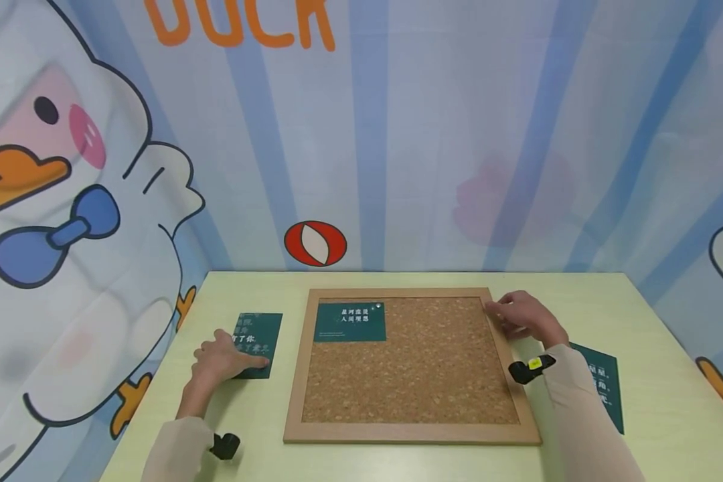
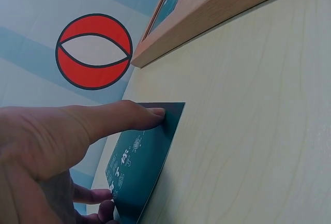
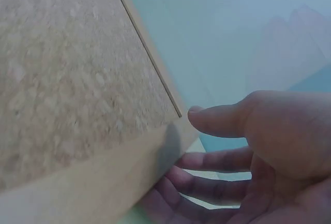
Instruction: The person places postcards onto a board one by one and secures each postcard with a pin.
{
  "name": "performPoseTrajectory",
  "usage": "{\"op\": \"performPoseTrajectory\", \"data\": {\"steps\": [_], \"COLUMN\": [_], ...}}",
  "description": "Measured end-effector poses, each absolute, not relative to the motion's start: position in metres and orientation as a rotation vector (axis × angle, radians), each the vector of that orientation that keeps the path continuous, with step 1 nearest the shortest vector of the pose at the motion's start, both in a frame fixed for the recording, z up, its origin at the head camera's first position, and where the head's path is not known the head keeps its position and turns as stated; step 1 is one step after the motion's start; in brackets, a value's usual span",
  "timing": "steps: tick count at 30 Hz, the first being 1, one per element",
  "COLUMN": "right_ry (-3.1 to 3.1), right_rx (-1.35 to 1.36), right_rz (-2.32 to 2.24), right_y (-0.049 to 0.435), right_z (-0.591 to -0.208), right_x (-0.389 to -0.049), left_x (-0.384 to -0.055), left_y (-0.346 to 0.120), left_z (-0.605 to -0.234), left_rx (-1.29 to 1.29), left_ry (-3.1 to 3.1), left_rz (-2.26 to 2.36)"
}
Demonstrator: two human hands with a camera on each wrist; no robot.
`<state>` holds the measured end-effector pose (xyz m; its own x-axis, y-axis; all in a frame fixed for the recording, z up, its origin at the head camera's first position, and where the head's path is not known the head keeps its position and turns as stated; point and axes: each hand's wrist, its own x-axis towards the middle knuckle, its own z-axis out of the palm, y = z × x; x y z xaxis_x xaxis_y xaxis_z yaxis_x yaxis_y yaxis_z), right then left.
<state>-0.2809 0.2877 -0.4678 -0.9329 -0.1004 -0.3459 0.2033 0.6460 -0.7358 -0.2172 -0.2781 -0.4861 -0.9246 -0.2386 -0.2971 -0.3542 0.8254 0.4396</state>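
My left hand [image 1: 219, 358] grips a dark green card [image 1: 268, 335] with white lettering, left of the corkboard. In the left wrist view the thumb lies across the card's face [image 2: 147, 157], with fingertips at its opposite edge. The wood-framed corkboard [image 1: 410, 375] lies flat in the middle of the table, and another green card [image 1: 349, 328] sits in its upper left corner with a small pale pin [image 1: 378, 306]. At the board's right side is my right hand [image 1: 527, 318], its fingers touching the frame's outer edge [image 3: 124, 182] and the thumb close to the corner.
A third green card [image 1: 608, 395] lies at the right, partly hidden behind my right sleeve. The pale wooden table [image 1: 446, 462] meets a printed backdrop [image 1: 410, 147] at its back edge, and cartoon ducks are printed on both sides.
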Motion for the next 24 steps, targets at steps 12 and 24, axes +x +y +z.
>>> {"op": "performPoseTrajectory", "data": {"steps": [12,24], "right_ry": [2.436,2.468], "right_rx": [0.114,0.148], "right_rz": [-1.298,-1.258], "right_y": [0.297,0.297], "right_z": [-0.474,-0.477], "right_x": [-0.269,-0.274], "left_x": [-0.216,-0.218], "left_y": [-0.278,-0.281], "left_z": [-0.485,-0.487], "left_rx": [-0.457,-0.412], "left_ry": [2.771,2.78], "left_rz": [0.746,1.022]}}
